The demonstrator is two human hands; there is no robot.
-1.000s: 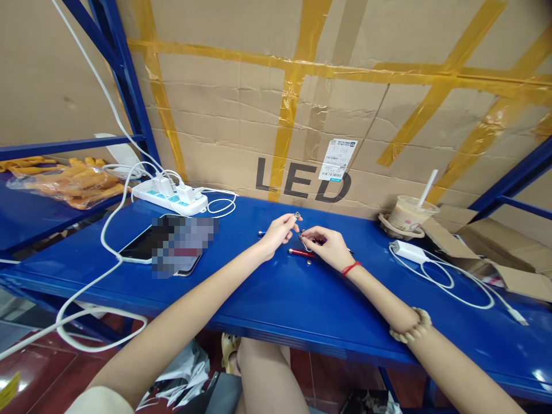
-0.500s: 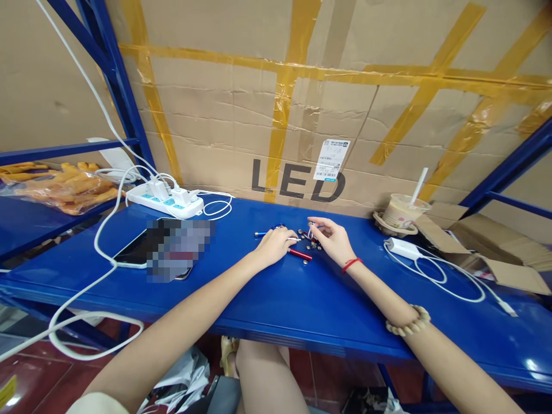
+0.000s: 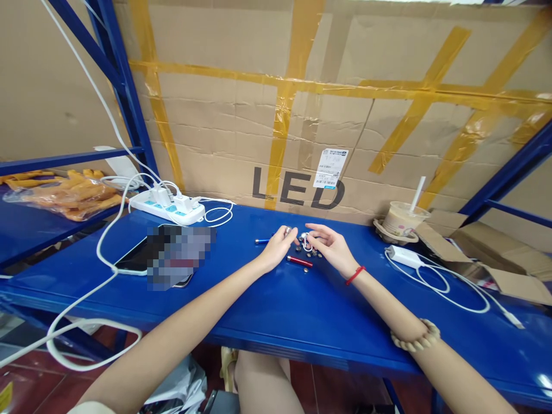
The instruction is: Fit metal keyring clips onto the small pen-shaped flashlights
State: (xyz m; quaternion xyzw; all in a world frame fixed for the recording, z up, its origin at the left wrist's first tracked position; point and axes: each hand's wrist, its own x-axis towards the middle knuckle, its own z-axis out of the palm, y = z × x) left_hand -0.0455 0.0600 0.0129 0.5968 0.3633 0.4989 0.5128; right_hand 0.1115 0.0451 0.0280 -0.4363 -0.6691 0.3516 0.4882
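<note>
My left hand rests on the blue table, fingers curled round a small silver piece at its tips. My right hand lies just to its right and pinches a small metal ring piece. Between and below the hands lie a short red tube, a blue tube and several small dark round parts.
A phone or tablet lies left of the hands, with a white power strip and cables behind it. A drink cup with a straw, a white charger and its cable sit to the right. A cardboard wall marked LED stands behind.
Both hands came down from a raised position to the table, dipped among the small parts, and now sit close together, each pinching a small piece.
</note>
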